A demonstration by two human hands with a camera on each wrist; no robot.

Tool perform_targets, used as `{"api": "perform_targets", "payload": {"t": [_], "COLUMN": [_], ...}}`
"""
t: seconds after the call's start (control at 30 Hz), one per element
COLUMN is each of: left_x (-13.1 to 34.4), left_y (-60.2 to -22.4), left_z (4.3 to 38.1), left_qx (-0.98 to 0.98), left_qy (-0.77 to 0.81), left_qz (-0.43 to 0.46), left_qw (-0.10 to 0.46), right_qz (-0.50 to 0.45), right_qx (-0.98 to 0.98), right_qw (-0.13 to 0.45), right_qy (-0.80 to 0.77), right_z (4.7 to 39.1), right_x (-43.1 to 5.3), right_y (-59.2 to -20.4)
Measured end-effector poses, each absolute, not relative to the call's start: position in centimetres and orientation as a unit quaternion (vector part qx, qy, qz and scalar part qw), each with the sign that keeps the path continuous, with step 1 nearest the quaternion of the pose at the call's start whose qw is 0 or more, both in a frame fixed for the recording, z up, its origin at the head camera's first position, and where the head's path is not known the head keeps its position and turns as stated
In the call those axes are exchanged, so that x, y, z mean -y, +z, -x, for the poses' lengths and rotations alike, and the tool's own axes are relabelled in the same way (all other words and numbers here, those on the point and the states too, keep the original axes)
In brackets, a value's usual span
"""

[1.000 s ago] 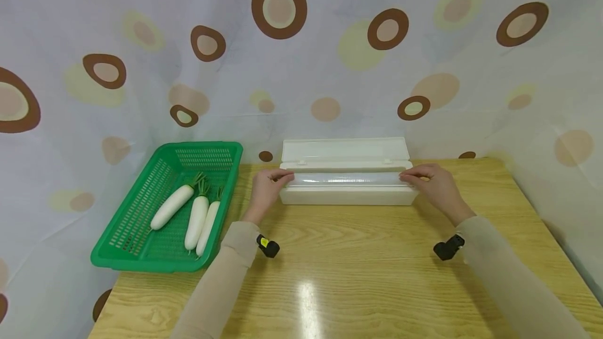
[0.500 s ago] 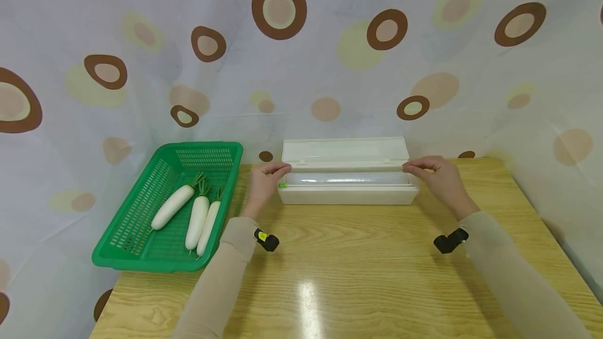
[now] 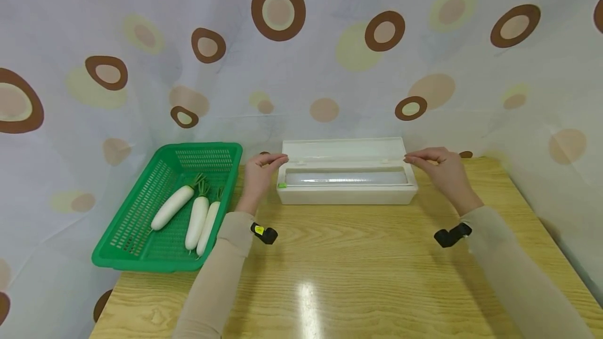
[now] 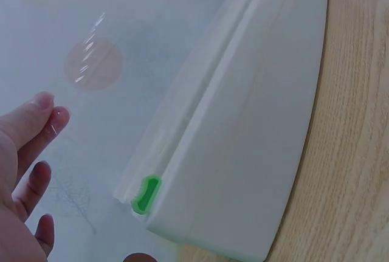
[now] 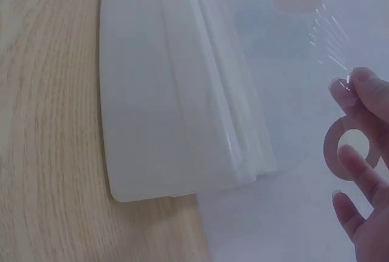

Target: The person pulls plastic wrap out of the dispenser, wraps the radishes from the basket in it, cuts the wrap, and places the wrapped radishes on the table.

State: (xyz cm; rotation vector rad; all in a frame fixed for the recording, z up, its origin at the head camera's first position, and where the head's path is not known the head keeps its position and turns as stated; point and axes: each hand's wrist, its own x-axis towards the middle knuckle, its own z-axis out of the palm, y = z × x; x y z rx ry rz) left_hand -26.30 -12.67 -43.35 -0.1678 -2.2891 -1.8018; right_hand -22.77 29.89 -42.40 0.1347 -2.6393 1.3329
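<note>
A white plastic wrap dispenser (image 3: 348,195) stands at the back of the table, its lid (image 3: 344,149) tipped up behind. Inside lies a roll of wrap (image 3: 346,178). A green slide cutter (image 4: 146,195) sits at the left end of its front rail. Clear film stretches up from the box; its creases glint in both wrist views. My left hand (image 3: 256,177) pinches one corner of the plastic wrap (image 4: 91,49) between thumb and index finger, above the box's left end. The other corner is pinched likewise by my right hand (image 3: 443,177), above the right end.
On the left stands a green basket (image 3: 167,264) holding three white radishes (image 3: 195,223) with short green stalks. A patterned curtain (image 3: 325,82) hangs right behind the wooden table (image 3: 358,266).
Both hands have risen and gone slightly back from the roll, drawing film up with them. The green cutter, earlier hidden by the left hand, now shows. The basket stays put.
</note>
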Motion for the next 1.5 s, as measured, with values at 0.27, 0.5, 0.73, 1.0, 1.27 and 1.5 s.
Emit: {"api": "perform_targets", "payload": {"t": [0.27, 0.5, 0.73, 1.0, 1.27, 1.5], "left_x": [13.1, 13.5, 13.9, 14.4, 14.5, 14.4], "left_y": [-41.8, -41.0, -40.0, -38.6, -37.3, -36.2], "left_z": [26.1, 26.2, 26.0, 25.6, 25.2, 24.6], "left_qx": [0.772, 0.776, 0.771, 0.771, 0.760, 0.757], "left_qy": [-0.619, -0.603, -0.599, -0.600, -0.609, -0.602], "left_qz": [0.084, 0.113, 0.134, 0.131, 0.145, 0.156], "left_qw": [0.116, 0.148, 0.169, 0.165, 0.174, 0.200], "right_qz": [-0.051, -0.059, -0.053, -0.051, -0.070, -0.087], "right_qx": [0.881, 0.871, 0.860, 0.855, 0.843, 0.831], "right_qw": [0.123, 0.139, 0.147, 0.161, 0.200, 0.224], "right_qy": [0.454, 0.468, 0.486, 0.491, 0.494, 0.502], "right_z": [22.5, 22.3, 22.1, 21.9, 21.7, 21.2], "right_x": [-29.5, -29.4, -29.2, -29.2, -28.8, -28.7], "right_y": [-40.7, -39.4, -38.0, -36.8, -35.6, -34.6]}}
